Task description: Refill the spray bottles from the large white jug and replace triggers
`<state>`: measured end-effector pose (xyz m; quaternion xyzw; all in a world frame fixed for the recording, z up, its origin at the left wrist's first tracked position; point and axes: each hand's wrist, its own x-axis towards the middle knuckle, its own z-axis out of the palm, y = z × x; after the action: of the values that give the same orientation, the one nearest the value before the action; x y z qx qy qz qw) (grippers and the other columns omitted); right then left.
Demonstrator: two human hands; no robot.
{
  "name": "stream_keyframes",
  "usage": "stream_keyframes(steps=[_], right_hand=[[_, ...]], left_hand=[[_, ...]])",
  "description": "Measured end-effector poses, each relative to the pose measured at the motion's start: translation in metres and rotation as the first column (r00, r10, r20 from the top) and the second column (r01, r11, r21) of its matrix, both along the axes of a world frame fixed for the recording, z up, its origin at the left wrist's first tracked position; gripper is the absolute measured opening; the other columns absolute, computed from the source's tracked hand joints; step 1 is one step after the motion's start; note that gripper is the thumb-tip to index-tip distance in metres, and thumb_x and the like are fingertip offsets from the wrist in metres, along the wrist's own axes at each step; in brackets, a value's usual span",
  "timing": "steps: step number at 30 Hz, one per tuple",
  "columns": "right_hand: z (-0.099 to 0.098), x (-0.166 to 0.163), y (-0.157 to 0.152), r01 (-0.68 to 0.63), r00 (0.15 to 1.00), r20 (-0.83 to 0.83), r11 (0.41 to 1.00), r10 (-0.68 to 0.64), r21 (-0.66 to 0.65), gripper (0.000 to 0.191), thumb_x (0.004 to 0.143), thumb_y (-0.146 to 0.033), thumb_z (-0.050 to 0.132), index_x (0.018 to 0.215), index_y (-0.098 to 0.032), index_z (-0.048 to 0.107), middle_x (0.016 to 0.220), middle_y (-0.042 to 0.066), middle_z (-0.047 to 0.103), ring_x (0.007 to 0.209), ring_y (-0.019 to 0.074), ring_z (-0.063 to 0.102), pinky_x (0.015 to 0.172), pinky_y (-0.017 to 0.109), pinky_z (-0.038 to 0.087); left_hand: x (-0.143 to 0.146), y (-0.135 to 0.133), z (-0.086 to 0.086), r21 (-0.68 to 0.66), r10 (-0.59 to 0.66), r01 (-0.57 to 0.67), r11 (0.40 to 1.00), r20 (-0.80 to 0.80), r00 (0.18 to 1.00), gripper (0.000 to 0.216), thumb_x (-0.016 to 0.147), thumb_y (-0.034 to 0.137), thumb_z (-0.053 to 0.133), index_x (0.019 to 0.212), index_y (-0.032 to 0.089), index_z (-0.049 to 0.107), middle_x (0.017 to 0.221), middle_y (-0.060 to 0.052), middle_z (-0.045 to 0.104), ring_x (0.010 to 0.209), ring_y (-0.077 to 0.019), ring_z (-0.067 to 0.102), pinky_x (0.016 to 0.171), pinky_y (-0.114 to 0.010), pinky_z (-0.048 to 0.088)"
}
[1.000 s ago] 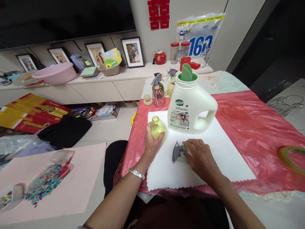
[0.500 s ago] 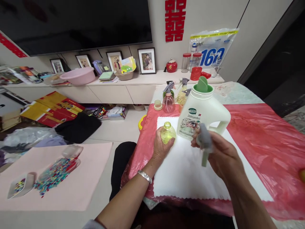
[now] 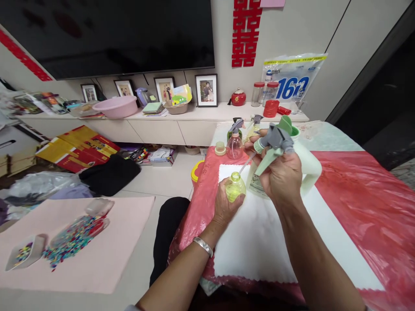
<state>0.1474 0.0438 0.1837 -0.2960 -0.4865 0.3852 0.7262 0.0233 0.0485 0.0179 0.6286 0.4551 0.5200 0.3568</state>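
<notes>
Can't show you much of the white jug [image 3: 311, 166], since my right fingers [image 3: 292, 162] and the grey spray head [image 3: 275, 137] block a good chunk, and the print on its label [image 3: 256, 185] is too small to read. My left fingers [image 3: 221, 191] cover one side of the yellow bottle [image 3: 235, 191], and honestly I can't tell if the thin tube [image 3: 247, 163] ends inside its mouth or just beside it. Top edge chops the TV [image 3: 129, 34], and the far-left clutter [image 3: 51, 103] is too blurry to name.

Plastic bag [image 3: 304, 74]: blue no. "160" [image 3: 293, 88]; wall [image 3: 298, 32]: red 囍 chars [image 3: 245, 34].
</notes>
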Motion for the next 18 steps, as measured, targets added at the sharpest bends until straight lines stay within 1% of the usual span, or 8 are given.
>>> stream_keyframes(steps=[2,5,9,13,16,18], right_hand=[[-0.008,-0.002,0.007,-0.043,0.999,0.001,0.999,0.043,-0.026,0.059,0.082,-0.060,0.079,0.122,-0.022,0.058,0.119,0.007,0.060,0.118,0.0251,0.061,0.101,0.043,0.057],[-0.026,-0.001,0.016,-0.114,0.993,0.015,0.990,0.116,-0.088,0.062,0.081,-0.062,0.080,0.124,-0.022,0.058,0.124,0.008,0.060,0.112,0.0234,0.064,0.100,0.041,0.057],[-0.048,0.003,0.024,-0.168,0.979,0.088,0.974,0.182,-0.153,0.055,0.084,-0.060,0.079,0.119,-0.020,0.063,0.120,0.008,0.063,0.104,0.0219,0.067,0.098,0.038,0.057],[-0.060,0.008,0.026,-0.188,0.957,0.181,0.962,0.225,-0.198,0.053,0.081,-0.055,0.082,0.114,-0.018,0.067,0.110,0.008,0.067,0.102,0.0223,0.066,0.094,0.034,0.057],[-0.068,0.009,0.024,-0.206,0.936,0.241,0.955,0.256,-0.212,0.051,0.084,-0.054,0.078,0.116,-0.016,0.068,0.108,0.008,0.067,0.104,0.0219,0.066,0.093,0.031,0.055],[-0.075,0.008,0.022,-0.215,0.923,0.274,0.953,0.269,-0.213,0.049,0.085,-0.051,0.077,0.118,-0.016,0.068,0.110,0.008,0.067,0.106,0.0217,0.065,0.094,0.030,0.054]], left_hand=[[0.000,0.000,0.000,0.004,-0.006,0.006,1.000,0.010,1.000,0.073,0.077,0.064,0.071,0.129,0.019,0.048,0.126,-0.016,0.065,0.118,-0.0335,0.064,0.101,-0.049,0.050],[0.000,0.000,0.000,-0.009,-0.013,0.014,1.000,0.023,1.000,0.072,0.076,0.063,0.072,0.129,0.020,0.048,0.127,-0.016,0.065,0.118,-0.0344,0.064,0.100,-0.050,0.051],[0.000,-0.001,0.001,-0.026,-0.005,0.006,1.000,0.009,1.000,0.071,0.076,0.060,0.075,0.129,0.020,0.048,0.123,-0.015,0.067,0.113,-0.0336,0.067,0.097,-0.050,0.053],[0.000,-0.003,0.002,-0.017,0.007,-0.007,1.000,0.012,1.000,0.068,0.077,0.061,0.072,0.129,0.022,0.049,0.121,-0.014,0.069,0.109,-0.0339,0.069,0.092,-0.052,0.056],[0.001,-0.003,0.002,-0.018,0.009,-0.008,1.000,0.010,1.000,0.067,0.078,0.061,0.072,0.128,0.023,0.051,0.118,-0.014,0.070,0.106,-0.0340,0.070,0.090,-0.051,0.057],[0.001,-0.003,0.000,0.010,0.004,-0.004,1.000,0.005,1.000,0.064,0.079,0.059,0.071,0.128,0.022,0.051,0.121,-0.015,0.070,0.109,-0.0347,0.069,0.092,-0.053,0.057]])
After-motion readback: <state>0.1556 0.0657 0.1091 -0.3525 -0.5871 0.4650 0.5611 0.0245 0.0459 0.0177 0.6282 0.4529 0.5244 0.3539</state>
